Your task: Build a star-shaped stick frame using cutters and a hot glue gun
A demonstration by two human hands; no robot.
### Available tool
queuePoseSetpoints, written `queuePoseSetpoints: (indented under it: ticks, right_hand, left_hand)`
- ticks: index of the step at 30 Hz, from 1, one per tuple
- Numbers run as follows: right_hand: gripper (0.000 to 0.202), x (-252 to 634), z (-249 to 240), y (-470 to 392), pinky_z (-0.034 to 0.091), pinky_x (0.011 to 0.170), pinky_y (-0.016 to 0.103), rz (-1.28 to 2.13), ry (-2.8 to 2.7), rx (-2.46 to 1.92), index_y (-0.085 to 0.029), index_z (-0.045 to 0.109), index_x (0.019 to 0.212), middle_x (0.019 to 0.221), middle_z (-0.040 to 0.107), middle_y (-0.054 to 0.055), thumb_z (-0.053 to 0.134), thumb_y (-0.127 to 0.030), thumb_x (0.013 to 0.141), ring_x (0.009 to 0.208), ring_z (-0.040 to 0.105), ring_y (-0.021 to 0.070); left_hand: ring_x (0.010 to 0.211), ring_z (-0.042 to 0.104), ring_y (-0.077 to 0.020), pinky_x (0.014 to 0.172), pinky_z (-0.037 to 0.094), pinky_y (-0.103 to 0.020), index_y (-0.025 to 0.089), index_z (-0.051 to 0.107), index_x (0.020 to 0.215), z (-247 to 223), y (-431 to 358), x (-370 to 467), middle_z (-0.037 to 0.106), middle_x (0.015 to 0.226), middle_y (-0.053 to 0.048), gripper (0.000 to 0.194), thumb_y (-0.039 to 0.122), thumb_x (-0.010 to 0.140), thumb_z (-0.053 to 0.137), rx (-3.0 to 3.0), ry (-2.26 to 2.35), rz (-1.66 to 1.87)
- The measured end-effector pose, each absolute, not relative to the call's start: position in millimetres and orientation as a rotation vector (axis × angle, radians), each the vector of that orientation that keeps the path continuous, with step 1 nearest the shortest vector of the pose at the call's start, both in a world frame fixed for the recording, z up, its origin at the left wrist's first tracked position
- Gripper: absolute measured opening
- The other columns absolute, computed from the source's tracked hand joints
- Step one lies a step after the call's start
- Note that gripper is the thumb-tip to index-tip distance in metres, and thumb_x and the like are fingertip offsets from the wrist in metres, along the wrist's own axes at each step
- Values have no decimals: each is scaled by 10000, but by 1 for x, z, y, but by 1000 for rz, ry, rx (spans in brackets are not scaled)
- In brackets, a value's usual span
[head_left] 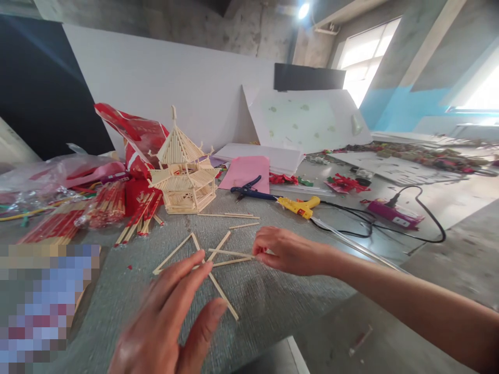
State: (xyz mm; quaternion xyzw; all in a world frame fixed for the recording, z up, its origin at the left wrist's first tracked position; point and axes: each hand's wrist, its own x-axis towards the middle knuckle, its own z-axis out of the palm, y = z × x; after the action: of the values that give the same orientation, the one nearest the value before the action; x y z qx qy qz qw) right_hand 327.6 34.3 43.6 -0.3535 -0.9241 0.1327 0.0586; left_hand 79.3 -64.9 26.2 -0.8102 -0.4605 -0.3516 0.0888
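Thin wooden sticks lie on the grey table in a crossed, star-like outline, with a long slanting stick (224, 297) at its front. Two fingertips of my left hand (167, 311) rest on the sticks near the middle of the outline; its fingers are stretched and the thumb stands apart. At the outline's right corner, my right hand (283, 250) has its fingers pinched on the end of a wooden stick (230, 253). Part of the outline is hidden behind my left hand. Behind it stands a small pavilion model (185, 176) built of the same kind of sticks.
Right of the model lie dark blue pliers (253, 193), a yellow glue gun (299, 206) and a purple power strip (393, 214) with a black cable. Loose sticks (228, 215) lie before the model. Red-wrapped stick bundles (103, 205) are at left, pink paper (247, 174) behind.
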Motion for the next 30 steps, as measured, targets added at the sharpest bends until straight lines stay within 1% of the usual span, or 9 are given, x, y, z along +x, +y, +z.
queuePoseSetpoints:
  ticks: [4,6,8,9,11,13,15,21,30]
  right_hand:
    - [137,328,52,34,407,621,220,883,-2588,-1285,-126,603,838,724,626,20,479,-164,792,656,550,109]
    - [163,326,54,33,416,568,209,1183,-2471,-1361,-128,574,894,616,599,-9,454,-192,805,566,550,98]
    - [187,322,56,32,413,518,198,1326,-2423,-1390,-130,550,937,550,555,-33,432,-209,815,487,527,88]
    - [183,320,57,31,400,499,191,1281,-2447,-1388,-131,550,932,553,544,-35,437,-205,808,471,512,82]
    - [142,315,60,29,382,511,188,979,-2563,-1302,-133,572,868,619,556,-17,471,-166,773,514,502,79]
    - [117,311,64,27,387,588,201,617,-2667,-1128,-131,592,805,712,578,11,494,-112,743,615,509,90]
    - [132,308,68,25,387,652,213,399,-2717,-1007,-129,606,797,771,588,29,496,-81,742,686,510,104]
    - [146,304,76,20,367,633,217,158,-2761,-992,-121,620,831,767,572,28,479,-99,802,678,501,108]
    - [173,290,86,15,370,645,233,-5,-2839,-1075,-91,616,831,799,581,54,448,-125,850,711,524,122]
  left_hand:
    - [1010,605,-201,869,516,-369,209,556,1108,41,-51,88,620,1144,-62,271,335,899,438,-2398,-1444,-1146]
    - [990,606,-202,851,515,-375,195,580,1071,43,-39,95,627,1110,-69,249,306,898,440,-2415,-1382,-1128]
    - [976,603,-208,830,514,-391,184,600,1055,42,-26,102,631,1082,-78,242,274,890,446,-2432,-1315,-1083]
    - [977,598,-214,835,506,-404,176,607,1050,42,-20,106,633,1075,-84,241,258,885,452,-2456,-1292,-1051]
    - [968,593,-219,851,482,-424,170,624,1027,42,-11,114,642,1059,-85,232,237,873,464,-2519,-1253,-999]
    - [934,598,-214,860,461,-419,167,646,976,45,-5,120,666,994,-74,219,229,866,467,-2621,-1275,-938]
    - [868,615,-201,813,463,-372,167,668,915,50,-3,123,689,902,-56,225,232,863,459,-2753,-1399,-873]
    - [693,612,-153,622,420,-234,172,700,869,66,2,120,693,737,-9,282,294,823,449,-3038,-1784,-863]
    - [555,486,-106,502,335,-192,141,678,751,68,12,115,598,600,14,271,312,745,467,-3081,-1993,-939]
